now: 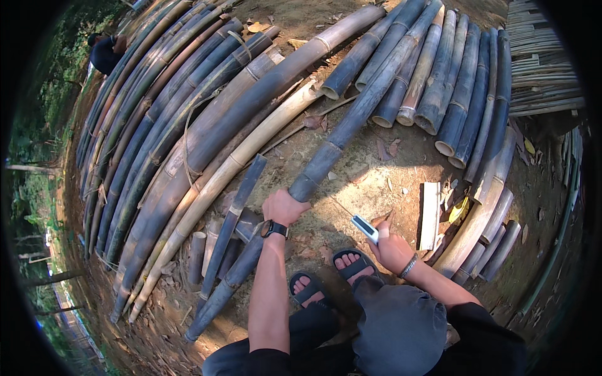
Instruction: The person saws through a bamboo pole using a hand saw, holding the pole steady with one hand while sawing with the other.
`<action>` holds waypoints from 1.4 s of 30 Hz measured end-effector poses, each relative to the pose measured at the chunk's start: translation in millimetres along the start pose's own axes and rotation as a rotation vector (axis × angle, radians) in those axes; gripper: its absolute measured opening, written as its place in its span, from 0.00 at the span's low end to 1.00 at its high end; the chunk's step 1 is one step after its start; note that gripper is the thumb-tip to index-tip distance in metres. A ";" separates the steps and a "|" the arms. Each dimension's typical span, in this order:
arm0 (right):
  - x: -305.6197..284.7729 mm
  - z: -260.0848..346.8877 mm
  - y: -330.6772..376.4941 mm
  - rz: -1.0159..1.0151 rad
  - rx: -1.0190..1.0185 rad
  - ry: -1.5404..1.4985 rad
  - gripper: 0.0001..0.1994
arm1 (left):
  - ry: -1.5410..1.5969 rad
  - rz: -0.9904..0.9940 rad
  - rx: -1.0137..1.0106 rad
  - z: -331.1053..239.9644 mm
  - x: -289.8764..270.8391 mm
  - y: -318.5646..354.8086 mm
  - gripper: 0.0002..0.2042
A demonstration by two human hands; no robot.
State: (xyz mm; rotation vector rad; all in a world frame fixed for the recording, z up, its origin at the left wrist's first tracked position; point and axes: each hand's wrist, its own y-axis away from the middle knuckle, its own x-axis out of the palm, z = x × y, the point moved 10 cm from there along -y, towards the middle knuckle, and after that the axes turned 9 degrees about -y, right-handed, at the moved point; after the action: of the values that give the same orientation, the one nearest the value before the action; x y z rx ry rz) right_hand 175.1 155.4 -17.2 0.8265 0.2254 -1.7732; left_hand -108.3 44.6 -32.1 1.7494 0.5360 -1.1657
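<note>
A long, dark bamboo pole (323,160) runs slantwise from the lower left to the far right of the middle. My left hand (285,207) is closed around it near its middle, with a watch on the wrist. On the right of the pole, my right hand (394,250) grips what looks like a hand saw (365,229) by its white and teal handle. Its thin blade shows almost edge-on, pointing toward the pole, apart from my left hand. Whether the blade touches the bamboo I cannot tell. A narrower bamboo piece (233,216) lies beside the pole on the left.
Many long bamboo poles (216,138) lie stacked on the left. Cut bamboo lengths (461,100) rest in a row at the far right, with shorter pieces (495,250) nearer. A split bamboo piece (430,215) lies on the dirt. My sandalled feet (307,289) stand close to the pole.
</note>
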 end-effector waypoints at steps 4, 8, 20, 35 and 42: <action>-17.8 -16.1 28.6 0.008 0.025 0.050 0.22 | -0.032 -0.036 -0.016 -4.5 -5.1 1.8 0.29; -1.9 15.8 -63.4 -0.008 -0.054 0.052 0.21 | -0.049 -0.083 0.004 -20.3 4.3 3.8 0.28; 10.2 15.8 -82.5 -0.005 -0.033 0.057 0.23 | -0.040 -0.062 -0.010 -13.6 0.0 7.7 0.28; 0.8 -33.0 35.3 -0.022 0.044 -0.022 0.20 | 0.043 -0.008 0.011 14.7 0.2 -2.8 0.28; 14.4 31.7 -77.5 -0.051 -0.028 0.089 0.17 | 0.058 -0.004 0.038 6.6 8.3 1.0 0.27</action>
State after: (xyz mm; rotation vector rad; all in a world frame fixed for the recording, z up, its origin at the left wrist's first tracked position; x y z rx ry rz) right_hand 90.2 156.3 -21.8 0.8872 0.3316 -1.7782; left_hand -106.9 37.3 -39.8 1.8200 0.5562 -1.1376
